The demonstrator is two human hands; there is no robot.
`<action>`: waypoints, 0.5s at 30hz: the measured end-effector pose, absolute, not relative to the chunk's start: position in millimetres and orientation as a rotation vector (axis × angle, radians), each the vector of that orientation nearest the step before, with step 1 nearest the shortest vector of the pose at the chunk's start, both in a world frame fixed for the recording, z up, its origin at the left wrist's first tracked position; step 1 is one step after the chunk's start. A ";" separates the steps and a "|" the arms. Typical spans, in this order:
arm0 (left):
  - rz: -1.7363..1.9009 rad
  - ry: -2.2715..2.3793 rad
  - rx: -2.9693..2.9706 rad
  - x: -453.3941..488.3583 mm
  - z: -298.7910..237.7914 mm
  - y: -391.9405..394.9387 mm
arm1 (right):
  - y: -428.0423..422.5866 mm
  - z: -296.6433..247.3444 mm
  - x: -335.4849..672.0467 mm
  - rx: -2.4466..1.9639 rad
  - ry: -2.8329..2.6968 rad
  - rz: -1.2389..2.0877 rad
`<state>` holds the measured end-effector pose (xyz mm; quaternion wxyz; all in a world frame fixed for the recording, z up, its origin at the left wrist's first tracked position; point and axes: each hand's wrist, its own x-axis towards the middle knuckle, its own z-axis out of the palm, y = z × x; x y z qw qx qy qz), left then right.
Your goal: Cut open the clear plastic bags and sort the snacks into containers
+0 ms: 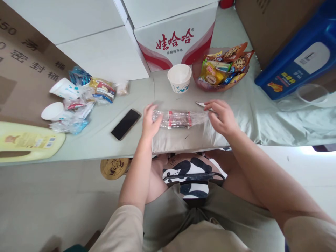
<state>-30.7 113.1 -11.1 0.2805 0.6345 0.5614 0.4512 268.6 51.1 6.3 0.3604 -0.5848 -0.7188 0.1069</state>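
Beige shirt, left hand wide-fingered at plastic-wrapped packet, right hand around slim tool

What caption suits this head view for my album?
Left hand and right hand at either end of a wrapped packet, paper cup beyond.

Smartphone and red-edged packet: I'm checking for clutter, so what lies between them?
In the head view, going from the smartphone to the red-edged packet: bare pale green cloth, the left hand, then clear plastic wrap.
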 end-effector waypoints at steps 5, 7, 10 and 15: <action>0.898 1.419 1.911 -29.9 -7.7 105.9 | 55.3 -0.7 249.5 -1.508 -2.117 0.309; 0.930 1.414 1.949 -32.4 -2.7 101.4 | 54.4 0.8 246.4 -1.470 -2.173 0.278; 1.021 1.411 2.075 -37.6 9.7 90.1 | 48.2 10.4 244.9 -1.361 -2.144 0.162; 1.027 1.318 2.433 -45.7 26.7 67.6 | 32.1 26.2 245.9 -1.275 -2.135 0.048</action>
